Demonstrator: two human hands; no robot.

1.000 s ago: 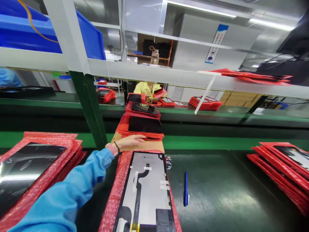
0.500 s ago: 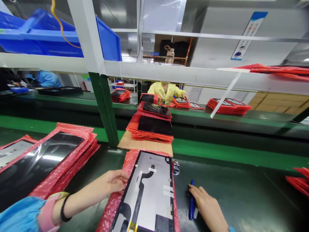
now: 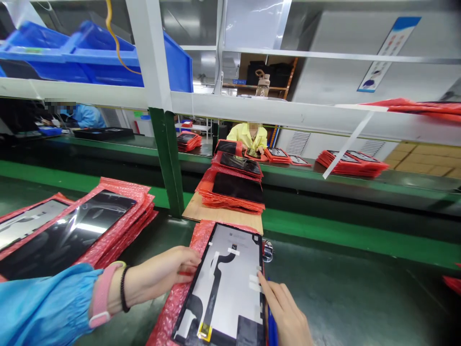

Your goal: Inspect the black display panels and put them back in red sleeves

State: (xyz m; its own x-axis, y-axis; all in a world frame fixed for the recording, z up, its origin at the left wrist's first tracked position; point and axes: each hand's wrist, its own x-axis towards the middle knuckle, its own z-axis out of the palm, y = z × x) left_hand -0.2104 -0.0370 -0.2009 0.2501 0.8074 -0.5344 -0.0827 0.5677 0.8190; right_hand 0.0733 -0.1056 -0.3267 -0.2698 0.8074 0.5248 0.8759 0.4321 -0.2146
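A flat display panel (image 3: 230,269) lies grey back up on a red bubble-wrap bag (image 3: 176,298), with black flex cables and strips of pale tape on it. My left hand (image 3: 180,266) is closed at the panel's left edge, fingers bent over the bag's margin there. Along the right edge my right hand (image 3: 284,307) has its fingers stretched out, the index fingertip touching the panel's border by the tape. A blue pen-like tool (image 3: 272,329) shows partly beneath those fingers, close beside the panel.
Wrapped panels (image 3: 104,216) are stacked on the left. More panels (image 3: 234,190) sit on a wooden board (image 3: 223,215) ahead. A shiny metal object (image 3: 267,251) lies by the panel's upper right corner. A green post (image 3: 167,163) rises beyond. Co-workers sit at the far bench.
My right hand has moved left onto the panel's right edge, and the blue tool now lies nearer the panel. My left hand stays at the left edge. The view has shifted slightly.
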